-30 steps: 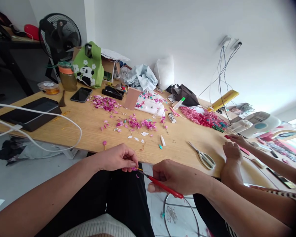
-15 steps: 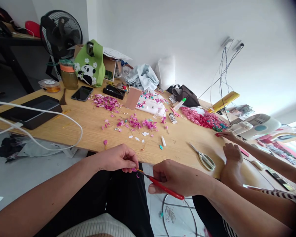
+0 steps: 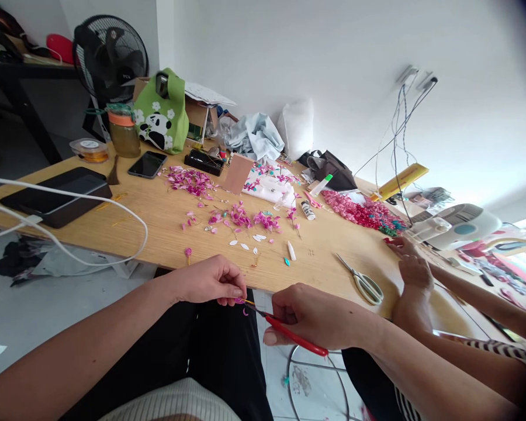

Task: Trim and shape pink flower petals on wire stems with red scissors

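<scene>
My left hand (image 3: 217, 280) is closed in a pinch, just off the table's front edge and above my lap. Between its thumb and fingers is a small purple flower piece (image 3: 239, 300) with a yellow thread or wire, mostly hidden by the fingertips. My right hand (image 3: 311, 316) is wrapped round red-handled pliers (image 3: 296, 338), their thin dark jaws pointing left to the purple piece. Whether the jaws grip the wire is too small to tell. A purple curl (image 3: 245, 312) shows just below the jaws, against my dark trousers.
On the wooden table (image 3: 158, 234) lie purple petals (image 3: 239, 216), white leaf shapes (image 3: 244, 246), a white tube (image 3: 291, 251) and scissors (image 3: 366, 286). A white cable (image 3: 145, 228) loops at left. At right, a co-worker's hands (image 3: 414, 272) work near a pale machine (image 3: 464, 225).
My hands and the pliers hold almost the same pose. At right, the co-worker's hands have come closer together. The view has shifted very slightly.
</scene>
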Action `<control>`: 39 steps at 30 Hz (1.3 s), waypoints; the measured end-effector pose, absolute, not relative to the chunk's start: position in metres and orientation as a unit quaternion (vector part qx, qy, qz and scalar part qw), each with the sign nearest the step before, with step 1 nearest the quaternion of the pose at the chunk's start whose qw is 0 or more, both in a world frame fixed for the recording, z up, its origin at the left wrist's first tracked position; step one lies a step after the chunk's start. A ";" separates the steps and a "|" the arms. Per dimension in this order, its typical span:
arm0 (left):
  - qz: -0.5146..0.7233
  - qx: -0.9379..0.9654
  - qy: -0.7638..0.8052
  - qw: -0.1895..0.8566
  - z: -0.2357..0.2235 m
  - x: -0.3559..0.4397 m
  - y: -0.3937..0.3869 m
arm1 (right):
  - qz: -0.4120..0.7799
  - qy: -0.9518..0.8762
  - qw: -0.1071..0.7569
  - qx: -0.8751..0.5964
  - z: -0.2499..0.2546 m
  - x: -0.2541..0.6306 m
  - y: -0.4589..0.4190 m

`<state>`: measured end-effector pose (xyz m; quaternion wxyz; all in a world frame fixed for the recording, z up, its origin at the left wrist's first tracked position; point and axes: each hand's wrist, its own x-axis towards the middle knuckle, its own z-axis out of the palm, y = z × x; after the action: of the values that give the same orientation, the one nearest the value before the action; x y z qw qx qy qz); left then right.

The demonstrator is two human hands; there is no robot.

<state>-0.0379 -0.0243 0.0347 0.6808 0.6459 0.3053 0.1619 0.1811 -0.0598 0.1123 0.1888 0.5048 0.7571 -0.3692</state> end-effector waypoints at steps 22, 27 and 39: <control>0.166 0.641 0.308 0.684 0.036 -0.039 -0.025 | -0.363 0.760 0.188 0.506 0.113 0.180 -0.057; 0.167 0.644 0.305 0.681 0.036 -0.040 -0.025 | -0.368 0.759 0.185 0.503 0.113 0.181 -0.056; 0.161 0.646 0.277 0.693 0.033 -0.040 -0.022 | -0.403 0.758 0.184 0.479 0.114 0.184 -0.053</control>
<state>-0.0404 -0.0221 0.0327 0.6932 0.6457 0.2766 0.1613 0.1845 -0.0526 0.1139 0.1844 0.4786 0.7578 -0.4034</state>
